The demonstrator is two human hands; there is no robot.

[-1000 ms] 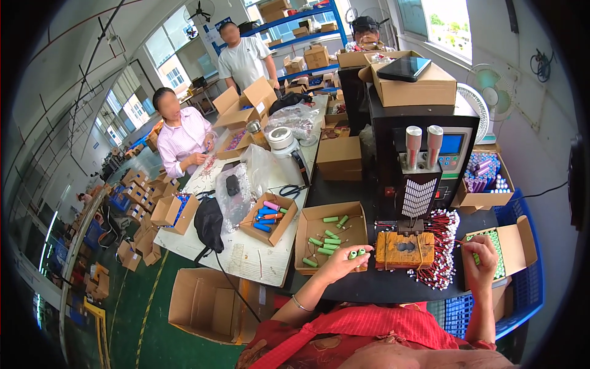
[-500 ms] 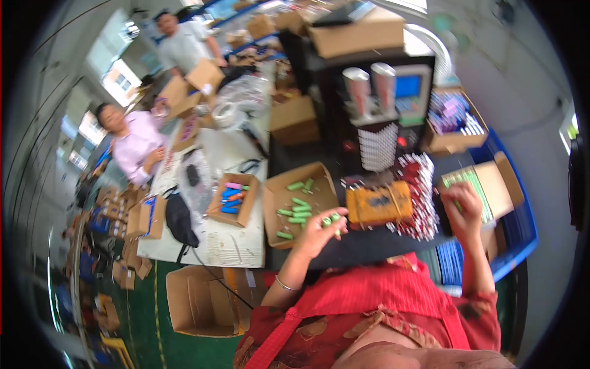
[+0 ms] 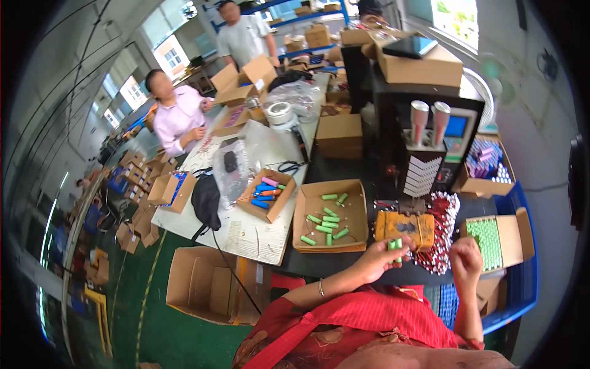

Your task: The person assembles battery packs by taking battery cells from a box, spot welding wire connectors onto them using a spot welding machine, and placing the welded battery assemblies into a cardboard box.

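Two green cylindrical cells [image 3: 399,244], right of centre, sit in the left hand [image 3: 376,261], fingers curled around them; the right hand [image 3: 467,259] is loosely fisted, contents hidden from where I stand. Presumably light, rigid, slick: grip mid-barrel.

Two green cylinders [image 3: 398,244] abreast in left fingers [image 3: 382,252]

Green floor [image 3: 157,289] lies left of the white rectangular desk [image 3: 241,237], blue metal shelves [image 3: 307,16] behind it, a pale wall [image 3: 544,147] and bright window [image 3: 455,21] to its right.
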